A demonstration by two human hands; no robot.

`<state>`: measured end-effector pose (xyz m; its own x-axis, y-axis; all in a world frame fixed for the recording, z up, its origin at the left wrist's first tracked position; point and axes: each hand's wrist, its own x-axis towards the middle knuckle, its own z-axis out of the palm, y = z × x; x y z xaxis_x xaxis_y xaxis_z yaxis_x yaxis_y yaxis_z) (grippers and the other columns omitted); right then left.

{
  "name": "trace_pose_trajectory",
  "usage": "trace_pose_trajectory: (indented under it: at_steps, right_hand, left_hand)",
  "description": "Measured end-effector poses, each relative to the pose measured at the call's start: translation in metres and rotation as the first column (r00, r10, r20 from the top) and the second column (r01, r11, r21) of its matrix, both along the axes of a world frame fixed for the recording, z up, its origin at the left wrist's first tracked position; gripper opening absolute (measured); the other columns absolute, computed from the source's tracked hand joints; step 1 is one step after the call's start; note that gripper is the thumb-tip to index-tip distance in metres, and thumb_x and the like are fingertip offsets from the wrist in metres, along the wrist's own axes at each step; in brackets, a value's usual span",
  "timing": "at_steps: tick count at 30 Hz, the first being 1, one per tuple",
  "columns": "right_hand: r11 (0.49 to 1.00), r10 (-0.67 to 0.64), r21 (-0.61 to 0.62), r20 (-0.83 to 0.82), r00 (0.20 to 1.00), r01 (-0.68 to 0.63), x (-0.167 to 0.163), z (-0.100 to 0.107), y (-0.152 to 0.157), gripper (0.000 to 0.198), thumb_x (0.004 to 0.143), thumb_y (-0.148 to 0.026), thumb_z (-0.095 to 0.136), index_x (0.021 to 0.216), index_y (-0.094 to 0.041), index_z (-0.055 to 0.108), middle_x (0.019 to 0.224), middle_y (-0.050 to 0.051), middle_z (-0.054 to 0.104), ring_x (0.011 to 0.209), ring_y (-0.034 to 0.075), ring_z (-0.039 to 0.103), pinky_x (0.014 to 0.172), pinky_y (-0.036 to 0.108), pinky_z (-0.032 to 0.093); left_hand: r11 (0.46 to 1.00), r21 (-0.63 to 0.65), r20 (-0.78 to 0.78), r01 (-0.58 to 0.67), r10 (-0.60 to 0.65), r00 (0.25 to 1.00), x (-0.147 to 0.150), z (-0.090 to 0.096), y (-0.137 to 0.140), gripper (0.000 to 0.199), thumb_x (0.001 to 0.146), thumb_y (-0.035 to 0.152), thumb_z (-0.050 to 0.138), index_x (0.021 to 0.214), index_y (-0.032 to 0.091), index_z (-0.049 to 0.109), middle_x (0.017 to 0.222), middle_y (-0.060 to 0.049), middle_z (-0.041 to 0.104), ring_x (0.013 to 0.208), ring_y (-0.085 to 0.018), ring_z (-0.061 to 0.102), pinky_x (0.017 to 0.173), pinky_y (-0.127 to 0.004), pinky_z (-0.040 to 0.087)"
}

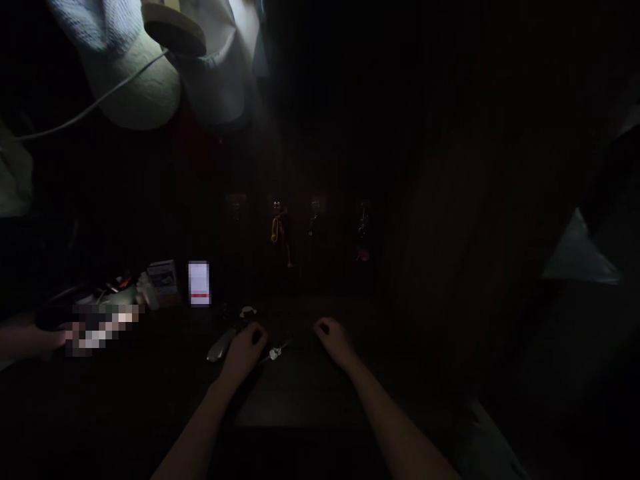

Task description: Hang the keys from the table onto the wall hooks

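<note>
In the dim head view my left hand [246,348] is low over the dark tabletop [300,403], its fingers curled in and a small gap inside the curl. A silver oblong object [221,347] lies just left of it. On its right is a small shiny object [275,353], perhaps keys, close beside the hand. A little white piece [248,311] lies behind it. My right hand [335,340] rests farther right, fingers likewise curled around a small gap. Nothing shows in either hand, though the darkness hides detail.
A lit phone screen [199,283] stands beside a small box [163,280] and white bottles [146,290]. Another person's arm [30,339] reaches in at left toward a pixelated patch. Keys and cords [279,233] hang on hooks behind. Caps [135,93] and a white cable [100,100] hang upper left.
</note>
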<state>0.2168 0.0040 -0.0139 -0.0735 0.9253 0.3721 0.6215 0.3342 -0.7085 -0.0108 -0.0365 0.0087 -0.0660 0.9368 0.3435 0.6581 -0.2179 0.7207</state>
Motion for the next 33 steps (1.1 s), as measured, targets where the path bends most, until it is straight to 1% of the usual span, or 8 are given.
trace_pose_trajectory:
  at_steps: [3,5,10,13,18,27,30,33]
  right_hand:
    - [1.0,-0.001,-0.004,0.002,1.0,0.001,0.0,0.001,0.0,0.02,0.078,-0.027,0.046,0.076,-0.019,0.064,0.085,0.005,0.065,0.084,0.018,0.059,0.076,0.029,0.042]
    - [1.0,0.0,-0.003,0.004,1.0,0.0,0.0,0.001,0.0,0.02,0.079,-0.027,0.045,0.076,-0.019,0.064,0.085,0.005,0.065,0.083,0.018,0.06,0.076,0.028,0.042]
    - [1.0,-0.006,0.008,-0.012,1.0,0.006,0.0,-0.001,0.001,0.02,0.079,-0.026,0.045,0.073,-0.02,0.063,0.084,0.004,0.065,0.081,0.018,0.06,0.074,0.028,0.042]
    - [1.0,-0.003,0.009,-0.016,1.0,0.003,0.0,0.0,0.0,0.02,0.079,-0.027,0.045,0.073,-0.02,0.063,0.084,0.004,0.065,0.082,0.018,0.06,0.075,0.029,0.042]
    - [1.0,-0.007,-0.007,-0.031,0.999,0.006,-0.001,0.001,0.0,0.02,0.078,-0.028,0.045,0.073,-0.021,0.062,0.084,0.004,0.065,0.083,0.018,0.06,0.076,0.029,0.042]
    - [1.0,0.0,-0.016,-0.05,0.999,0.0,-0.001,0.0,0.0,0.022,0.077,-0.031,0.045,0.074,-0.02,0.063,0.084,0.004,0.066,0.083,0.019,0.06,0.076,0.03,0.042]
    - [1.0,0.004,-0.01,-0.054,0.999,-0.004,0.0,-0.001,0.001,0.023,0.077,-0.033,0.045,0.073,-0.02,0.063,0.084,0.004,0.066,0.082,0.019,0.061,0.075,0.03,0.042]
    - [1.0,0.006,-0.005,-0.061,0.998,-0.007,0.0,-0.003,0.003,0.023,0.076,-0.033,0.045,0.071,-0.02,0.063,0.082,0.004,0.066,0.08,0.019,0.06,0.074,0.03,0.043]
  left_hand:
    - [1.0,-0.01,0.278,-0.013,0.015,0.96,0.004,0.003,0.003,0.013,0.069,0.034,0.057,0.066,0.021,0.058,0.074,-0.001,0.067,0.076,-0.019,0.062,0.072,-0.029,0.044]
    - [0.999,-0.038,0.498,0.008,0.012,0.867,0.006,0.004,0.005,0.016,0.069,0.034,0.059,0.068,0.019,0.058,0.079,-0.004,0.069,0.081,-0.021,0.063,0.074,-0.031,0.047]
    - [0.968,-0.195,0.909,0.159,0.117,0.401,0.005,0.001,0.006,0.012,0.074,0.024,0.061,0.08,0.014,0.059,0.09,-0.01,0.069,0.082,-0.019,0.067,0.073,-0.032,0.052]
    - [0.954,-0.202,0.956,0.221,0.143,0.255,0.004,0.001,0.004,0.006,0.079,0.017,0.057,0.081,0.013,0.061,0.094,-0.011,0.068,0.087,-0.017,0.066,0.081,-0.03,0.052]
    - [0.956,-0.114,0.969,0.27,0.047,0.241,0.006,0.0,0.0,0.02,0.075,0.007,0.059,0.093,0.016,0.063,0.105,-0.008,0.066,0.098,-0.016,0.063,0.09,-0.028,0.049]
    - [0.95,-0.067,0.929,0.306,-0.053,0.367,0.011,-0.01,-0.002,0.041,0.065,0.024,0.072,0.103,0.017,0.059,0.097,-0.008,0.068,0.089,-0.02,0.066,0.085,-0.034,0.049]
    - [0.944,-0.097,0.907,0.315,-0.047,0.42,0.021,-0.004,-0.004,0.036,0.065,0.028,0.072,0.097,0.015,0.061,0.099,-0.01,0.068,0.089,-0.02,0.065,0.083,-0.034,0.05]
    - [0.929,-0.086,0.913,0.36,-0.071,0.401,0.033,0.003,-0.004,0.026,0.067,0.027,0.07,0.089,0.015,0.061,0.101,-0.01,0.067,0.091,-0.02,0.065,0.079,-0.032,0.05]
